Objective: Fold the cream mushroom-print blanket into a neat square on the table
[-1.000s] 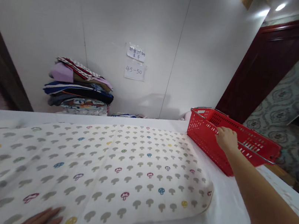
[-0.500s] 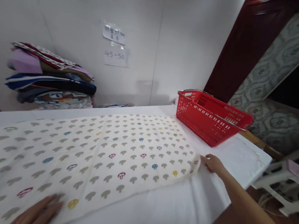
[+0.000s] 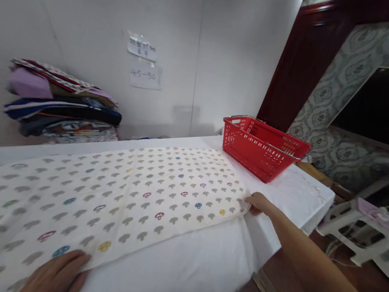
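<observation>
A cream cloth printed with grey and coloured mushrooms [image 3: 158,189] lies spread along the table. At its near edge, my left hand [image 3: 57,274] is closed on the fabric, fingers on top and the thumb lower, beyond the edge. My right hand [image 3: 258,203] pinches the cloth's right near corner, where the edge curves and lifts slightly. The cloth's left end runs out of the picture.
Behind the right corner stands a red plastic basket [image 3: 259,151]. Folded clothes [image 3: 64,102] are piled at the back left against the wall. The table [image 3: 176,270] has a white cover. A pale stool [image 3: 361,229] stands to the right.
My left hand has moved right along the near edge and closed on it. My right hand still holds the corner, now with fingers wrapped closer. The view has shifted slightly right.
</observation>
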A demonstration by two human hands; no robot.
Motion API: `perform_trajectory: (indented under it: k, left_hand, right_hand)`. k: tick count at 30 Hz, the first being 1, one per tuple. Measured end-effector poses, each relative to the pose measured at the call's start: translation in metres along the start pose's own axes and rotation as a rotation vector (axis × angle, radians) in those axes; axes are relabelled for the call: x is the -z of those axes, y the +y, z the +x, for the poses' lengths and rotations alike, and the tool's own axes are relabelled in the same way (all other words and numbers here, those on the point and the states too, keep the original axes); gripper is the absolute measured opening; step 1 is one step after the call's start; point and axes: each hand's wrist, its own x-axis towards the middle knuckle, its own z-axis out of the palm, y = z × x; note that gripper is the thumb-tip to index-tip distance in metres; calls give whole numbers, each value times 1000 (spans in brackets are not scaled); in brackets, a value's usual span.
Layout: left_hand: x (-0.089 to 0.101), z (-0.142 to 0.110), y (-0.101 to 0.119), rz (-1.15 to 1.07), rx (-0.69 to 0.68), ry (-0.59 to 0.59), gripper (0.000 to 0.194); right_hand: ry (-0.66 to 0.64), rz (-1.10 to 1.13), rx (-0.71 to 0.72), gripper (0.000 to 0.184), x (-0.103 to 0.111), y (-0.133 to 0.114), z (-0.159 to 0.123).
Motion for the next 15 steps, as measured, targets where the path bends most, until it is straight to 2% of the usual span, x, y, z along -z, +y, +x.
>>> perform_trajectory:
  k: [4,8,10,12,13,15]
  left_hand:
    - [23,12,24,39,-44,-77,27]
    - [49,30,46,79,18,-175,37]
    - [60,38,53,113,81,-236,40]
    - [68,44,61,126,110,-288,41]
    - [71,45,66,118,105,-302,39]
    - [72,46,79,61,50,-320,32]
  right_hand:
    - [-55,121,38,8,0,10,-6]
    - [-118,243,61,12,3,21,-6]
    - [-142,389,49,16,8,30,-1]
    - [-97,514,45,17,19,42,7]
    - [-63,514,99,17,27,49,10]
    - [-40,341,344,23,41,59,16]
